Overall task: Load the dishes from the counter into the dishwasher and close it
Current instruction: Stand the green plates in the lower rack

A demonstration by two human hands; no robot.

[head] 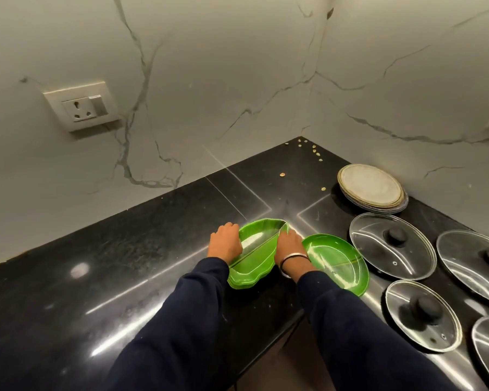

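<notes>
both dark sleeves reach forward over the near edge of the black counter (68,277). the left hand (226,244) grips the left rim of a green leaf-shaped plate stack (251,255), fingers curled over the edge. the right hand (290,245) holds the opposite rim, fingers curled down over it, a bangle at the wrist. so the grip is a two-handed clamp, one hand on each long side, with the load directly between the palms. several rims show at the near end, so i judge it to be a stack and not one plate. whether it has left the counter cannot be told.

the long axis of the stack runs from its near end, by the sleeves, away to a pointed tip beyond the fingers. both hands sit about midway along it, neither nearer than the other.

just right of the right hand, touching or nearly touching the wrist, lies a second green plate (339,263), flat and unheld. the right hand is the nearer one for it.

further right of the grip lie four glass lids (390,244) with black knobs. beyond them, a stack of pale round plates (370,187) sits toward the corner. scattered seeds (282,174) lie beyond the grip. the dishwasher is not in view.
</notes>
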